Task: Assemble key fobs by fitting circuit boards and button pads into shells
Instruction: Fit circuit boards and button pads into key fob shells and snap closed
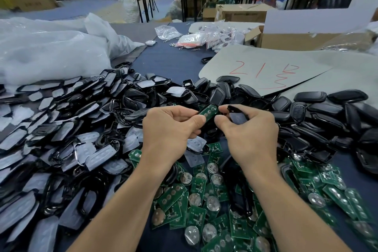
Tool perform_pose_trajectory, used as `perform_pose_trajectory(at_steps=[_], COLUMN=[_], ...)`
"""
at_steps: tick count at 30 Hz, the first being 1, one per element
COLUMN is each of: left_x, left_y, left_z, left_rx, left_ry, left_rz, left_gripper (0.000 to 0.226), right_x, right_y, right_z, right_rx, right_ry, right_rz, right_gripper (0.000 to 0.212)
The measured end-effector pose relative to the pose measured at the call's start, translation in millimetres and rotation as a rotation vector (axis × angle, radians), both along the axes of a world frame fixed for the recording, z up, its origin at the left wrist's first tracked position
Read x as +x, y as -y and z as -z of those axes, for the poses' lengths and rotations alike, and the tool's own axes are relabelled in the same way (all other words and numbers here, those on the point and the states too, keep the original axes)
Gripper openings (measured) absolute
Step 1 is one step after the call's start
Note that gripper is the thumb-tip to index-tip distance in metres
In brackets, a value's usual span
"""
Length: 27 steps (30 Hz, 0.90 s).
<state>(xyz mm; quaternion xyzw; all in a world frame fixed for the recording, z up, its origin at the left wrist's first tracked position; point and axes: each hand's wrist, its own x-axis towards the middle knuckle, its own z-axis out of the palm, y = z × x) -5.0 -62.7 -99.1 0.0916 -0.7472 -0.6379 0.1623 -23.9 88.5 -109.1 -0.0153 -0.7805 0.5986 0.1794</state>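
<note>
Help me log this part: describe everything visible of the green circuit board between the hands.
The circuit board is a narrow green strip, rounded at the end, with three pale round pads in a row. It tilts up rightward. The left hand pinches its lower end; the right hand, holding a black shell piece, touches its upper end.

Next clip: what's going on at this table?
A person is assembling key fobs by hand. The left hand pinches a green circuit board and the right hand grips a black shell, with the two pieces close together above the table. Loose boards lie below the hands, shell parts to the left and closed fobs to the right.
</note>
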Motion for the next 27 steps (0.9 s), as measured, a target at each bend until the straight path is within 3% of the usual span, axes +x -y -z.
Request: perform_pose_trajectory(at_steps=[5, 9, 14, 19, 27], left_x=[2, 3, 3, 4, 7], left_y=[2, 1, -2, -5, -6], left_z=[1, -1, -1, 2, 2], left_rx=[-0.009, 0.03, 0.065, 0.01, -0.221], left_ry=[0.046, 0.049, 0.012, -0.016, -0.105], left_rz=[0.142, 0.248, 0.227, 0.173, 0.074], left_gripper=[0.019, 0.034, 0.043, 0.038, 0.028], right_x=[3, 3, 6, 10, 0], right_y=[0, -1, 1, 4, 0], right_z=[-3, -4, -9, -12, 0], right_rx=[0.077, 0.062, 0.093, 0.094, -0.063], right_ry=[-0.067, -0.085, -0.158, -0.164, 0.003], right_rz=[-0.005, -0.008, -0.001, -0.024, -0.039], right_gripper=[0.024, 0.021, 0.023, 0.039, 0.013])
